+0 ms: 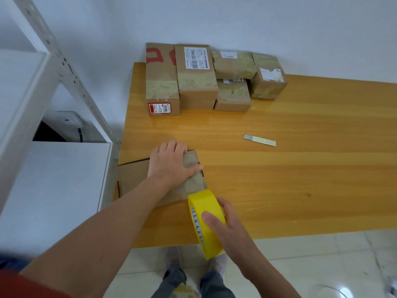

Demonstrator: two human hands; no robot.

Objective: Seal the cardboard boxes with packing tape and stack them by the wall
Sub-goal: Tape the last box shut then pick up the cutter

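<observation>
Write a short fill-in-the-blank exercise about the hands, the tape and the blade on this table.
1. The left hand presses flat on the ____ near the table's left edge.
2. The right hand grips a roll of tape coloured ____.
3. The metal blade lies on the table, touched by ____ hand.

Missing words: cardboard box; yellow; neither

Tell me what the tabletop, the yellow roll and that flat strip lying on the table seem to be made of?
Tabletop: wood or wood-look laminate, glossy; grain lines and reflections show.
Yellow roll: plastic packing tape, smooth and shiny, apparently on a printed core.
Flat strip: probably a metal blade, pale and reflective with an angled tip.
</observation>
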